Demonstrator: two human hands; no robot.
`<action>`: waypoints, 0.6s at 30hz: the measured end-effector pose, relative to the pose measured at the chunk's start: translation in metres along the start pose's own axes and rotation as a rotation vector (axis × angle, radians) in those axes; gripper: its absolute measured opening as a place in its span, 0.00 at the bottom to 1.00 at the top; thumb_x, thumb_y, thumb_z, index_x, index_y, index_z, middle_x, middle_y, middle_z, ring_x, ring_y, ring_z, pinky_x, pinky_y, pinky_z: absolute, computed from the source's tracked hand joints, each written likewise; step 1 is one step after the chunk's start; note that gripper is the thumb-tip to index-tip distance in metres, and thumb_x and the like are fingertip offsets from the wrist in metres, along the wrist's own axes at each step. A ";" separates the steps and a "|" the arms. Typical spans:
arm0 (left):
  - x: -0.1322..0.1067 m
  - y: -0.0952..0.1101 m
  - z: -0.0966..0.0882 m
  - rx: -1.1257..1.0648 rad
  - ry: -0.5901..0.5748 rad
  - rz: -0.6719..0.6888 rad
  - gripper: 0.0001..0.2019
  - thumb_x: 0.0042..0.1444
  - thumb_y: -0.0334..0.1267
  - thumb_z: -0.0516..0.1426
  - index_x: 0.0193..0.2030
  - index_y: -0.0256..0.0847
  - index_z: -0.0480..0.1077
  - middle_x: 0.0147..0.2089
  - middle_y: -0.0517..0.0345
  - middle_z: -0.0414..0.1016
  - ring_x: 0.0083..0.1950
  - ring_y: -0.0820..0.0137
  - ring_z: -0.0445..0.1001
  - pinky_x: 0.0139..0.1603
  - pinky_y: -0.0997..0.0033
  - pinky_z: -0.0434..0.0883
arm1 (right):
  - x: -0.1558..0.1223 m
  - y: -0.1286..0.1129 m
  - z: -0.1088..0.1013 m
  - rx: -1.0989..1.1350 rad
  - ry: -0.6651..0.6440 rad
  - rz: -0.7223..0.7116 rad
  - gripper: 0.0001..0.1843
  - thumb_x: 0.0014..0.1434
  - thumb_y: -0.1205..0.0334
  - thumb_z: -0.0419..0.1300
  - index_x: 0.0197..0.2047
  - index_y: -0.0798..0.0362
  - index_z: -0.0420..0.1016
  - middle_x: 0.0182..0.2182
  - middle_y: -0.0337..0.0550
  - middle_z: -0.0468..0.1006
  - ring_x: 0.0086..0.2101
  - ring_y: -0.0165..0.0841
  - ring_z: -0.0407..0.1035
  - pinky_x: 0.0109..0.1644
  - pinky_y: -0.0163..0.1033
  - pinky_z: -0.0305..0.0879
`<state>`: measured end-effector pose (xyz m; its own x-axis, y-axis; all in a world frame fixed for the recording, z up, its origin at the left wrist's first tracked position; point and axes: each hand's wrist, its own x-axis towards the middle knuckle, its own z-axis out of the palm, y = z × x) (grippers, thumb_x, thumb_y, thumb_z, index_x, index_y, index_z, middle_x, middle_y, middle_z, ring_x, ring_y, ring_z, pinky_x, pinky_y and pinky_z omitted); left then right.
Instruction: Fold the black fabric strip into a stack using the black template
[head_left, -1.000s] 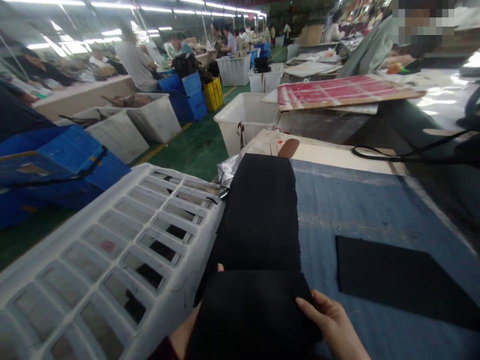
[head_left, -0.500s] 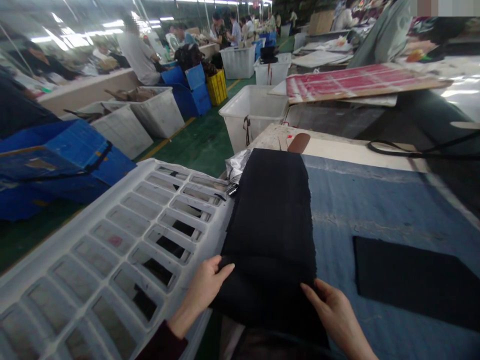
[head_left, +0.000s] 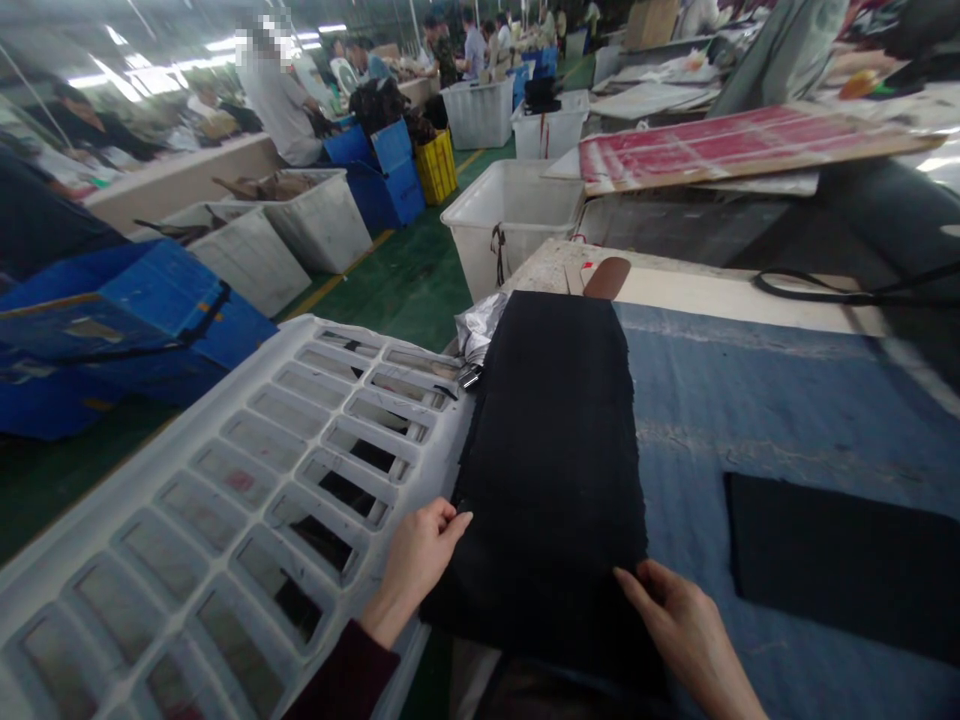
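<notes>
Black frayed fabric strip (head_left: 559, 440) on blue mat (head_left: 750, 400), left hand (head_left: 420, 560) pinching one edge, right hand (head_left: 679, 625) gripping the other.

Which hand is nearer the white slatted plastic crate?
Left. The left hand lies beside the white slatted plastic crate; the right hand lies beyond the black fabric sheet, farther off.

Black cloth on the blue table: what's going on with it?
A person has both hands at the near end of a long black cloth lying on the blue table cover. The left hand pinches its left edge; the right hand touches its right edge. A second black piece lies apart to the right, and a white slatted crate sits to the left.
</notes>
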<state>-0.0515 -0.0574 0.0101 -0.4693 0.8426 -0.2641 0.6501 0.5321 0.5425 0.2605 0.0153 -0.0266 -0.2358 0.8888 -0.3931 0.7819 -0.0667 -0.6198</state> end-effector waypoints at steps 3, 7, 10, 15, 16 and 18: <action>0.005 0.000 0.001 -0.003 -0.017 -0.015 0.17 0.57 0.53 0.53 0.29 0.42 0.69 0.22 0.62 0.71 0.25 0.71 0.68 0.27 0.73 0.54 | 0.001 0.001 0.000 -0.007 -0.012 0.001 0.24 0.56 0.38 0.48 0.23 0.50 0.61 0.18 0.35 0.63 0.23 0.31 0.60 0.29 0.36 0.51; 0.008 -0.001 0.002 -0.047 -0.048 -0.015 0.18 0.56 0.55 0.52 0.29 0.42 0.69 0.21 0.63 0.70 0.25 0.70 0.69 0.28 0.73 0.56 | 0.001 -0.001 -0.002 -0.008 0.002 -0.009 0.22 0.57 0.42 0.49 0.22 0.51 0.61 0.18 0.35 0.64 0.23 0.30 0.61 0.29 0.36 0.51; 0.009 -0.003 0.002 -0.064 -0.075 -0.013 0.20 0.56 0.57 0.52 0.28 0.42 0.68 0.21 0.63 0.70 0.26 0.69 0.69 0.29 0.72 0.57 | 0.001 -0.005 -0.003 0.007 0.008 0.004 0.20 0.58 0.45 0.51 0.23 0.51 0.61 0.18 0.35 0.65 0.23 0.30 0.61 0.29 0.36 0.50; 0.012 -0.005 0.003 -0.041 -0.105 -0.022 0.21 0.55 0.59 0.51 0.28 0.42 0.68 0.22 0.63 0.71 0.27 0.68 0.71 0.31 0.72 0.59 | 0.002 -0.008 -0.003 0.024 0.023 0.038 0.18 0.57 0.48 0.53 0.23 0.51 0.63 0.18 0.35 0.65 0.23 0.29 0.61 0.28 0.35 0.50; 0.012 -0.005 0.003 -0.032 -0.109 -0.029 0.21 0.55 0.59 0.51 0.28 0.43 0.68 0.22 0.64 0.71 0.28 0.68 0.71 0.31 0.72 0.60 | 0.002 -0.008 -0.004 0.028 0.024 0.040 0.17 0.57 0.49 0.53 0.23 0.51 0.64 0.18 0.35 0.66 0.22 0.29 0.61 0.28 0.35 0.50; 0.012 -0.003 0.002 -0.013 -0.114 -0.040 0.21 0.55 0.60 0.51 0.28 0.43 0.68 0.22 0.64 0.71 0.28 0.68 0.72 0.31 0.72 0.60 | 0.002 -0.009 -0.005 0.035 0.028 0.038 0.16 0.57 0.50 0.54 0.23 0.51 0.64 0.18 0.35 0.67 0.22 0.30 0.61 0.28 0.35 0.50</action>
<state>-0.0580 -0.0485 0.0039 -0.4228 0.8253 -0.3743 0.6241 0.5647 0.5401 0.2559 0.0202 -0.0180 -0.1896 0.8975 -0.3981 0.7694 -0.1161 -0.6281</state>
